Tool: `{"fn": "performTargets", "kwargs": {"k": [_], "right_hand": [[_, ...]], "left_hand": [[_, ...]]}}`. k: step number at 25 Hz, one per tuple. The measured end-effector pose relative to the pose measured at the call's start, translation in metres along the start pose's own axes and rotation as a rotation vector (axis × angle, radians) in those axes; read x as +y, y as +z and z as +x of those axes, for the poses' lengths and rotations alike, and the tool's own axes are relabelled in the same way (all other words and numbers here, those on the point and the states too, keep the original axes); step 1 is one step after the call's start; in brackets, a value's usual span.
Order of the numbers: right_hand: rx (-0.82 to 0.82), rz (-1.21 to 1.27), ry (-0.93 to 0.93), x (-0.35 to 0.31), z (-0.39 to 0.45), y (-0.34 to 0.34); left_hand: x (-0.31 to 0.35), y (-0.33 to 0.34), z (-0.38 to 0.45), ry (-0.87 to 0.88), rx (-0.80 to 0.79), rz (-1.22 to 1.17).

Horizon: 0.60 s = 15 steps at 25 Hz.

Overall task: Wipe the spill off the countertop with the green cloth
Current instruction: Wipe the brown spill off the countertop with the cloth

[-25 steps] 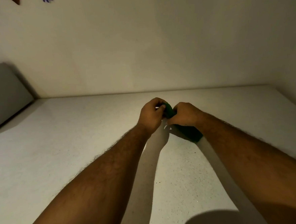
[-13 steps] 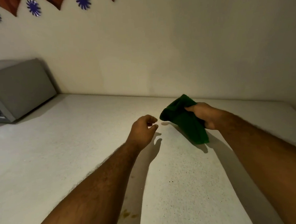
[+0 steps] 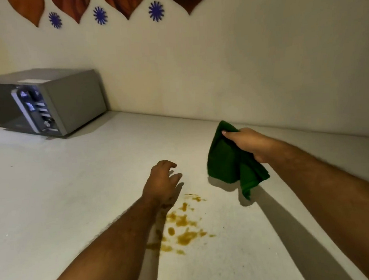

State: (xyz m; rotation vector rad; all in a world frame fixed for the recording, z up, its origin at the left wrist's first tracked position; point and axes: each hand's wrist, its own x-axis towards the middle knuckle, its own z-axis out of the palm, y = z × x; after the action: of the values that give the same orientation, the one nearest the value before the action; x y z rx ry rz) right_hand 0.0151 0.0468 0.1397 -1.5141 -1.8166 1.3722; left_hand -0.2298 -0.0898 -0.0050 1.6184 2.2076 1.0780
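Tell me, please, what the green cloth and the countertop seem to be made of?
The green cloth looks like soft matte fabric, perhaps microfibre: it hangs in limp folds from the right hand. The countertop looks like pale stone or a composite, smooth with faint dark speckles and a dull sheen; which one cannot be told.

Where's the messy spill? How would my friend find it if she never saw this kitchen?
Start at the big white countertop below the wall. Look near its front, between the two arms, just behind the empty left hand. The spill is a scatter of brownish-yellow blotches, the only stain on the white surface.
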Motion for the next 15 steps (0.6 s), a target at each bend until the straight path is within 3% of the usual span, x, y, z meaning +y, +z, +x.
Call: {"fn": "performTargets", "kwargs": {"k": [5, 10, 12, 15], "right_hand": [[0.073, -0.313, -0.052, -0.001, -0.030, 0.029], [0.452, -0.656, -0.264, -0.007, -0.062, 0.041], [0.389, -0.729, -0.351, 0.009, -0.079, 0.062], [0.078, -0.831, -0.306, 0.060, -0.110, 0.117]], "left_hand": [[-0.060, -0.060, -0.019, -0.036, -0.004, 0.122], [-0.122, -0.111, -0.034, -0.068, -0.078, 0.264], [-0.143, -0.120, -0.046, -0.043, -0.103, 0.334], [-0.162, -0.121, -0.057, -0.004, -0.094, 0.358]]}}
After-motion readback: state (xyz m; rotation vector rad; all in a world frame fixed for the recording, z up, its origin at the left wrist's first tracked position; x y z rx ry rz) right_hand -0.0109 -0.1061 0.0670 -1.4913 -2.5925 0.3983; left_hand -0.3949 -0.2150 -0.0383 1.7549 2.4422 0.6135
